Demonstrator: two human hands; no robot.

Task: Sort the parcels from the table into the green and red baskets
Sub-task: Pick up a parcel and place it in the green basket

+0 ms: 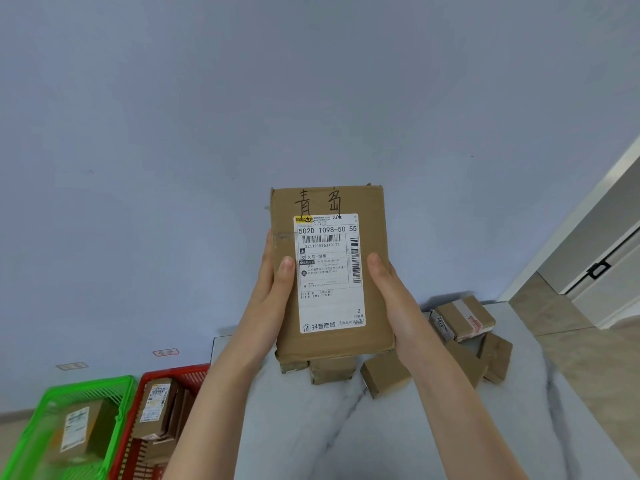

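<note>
Both hands' grip [277, 289] [391, 292] clasping labelled parcel [332, 271]

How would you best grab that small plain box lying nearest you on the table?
Take the small plain box from above, pinching its two long side faces. It lies flat with its top free, and other parcels crowd close behind, so a sideways approach looks cramped.

A plain pale blue wall [242, 98] rises behind a white marble-veined table [346, 431].
</note>
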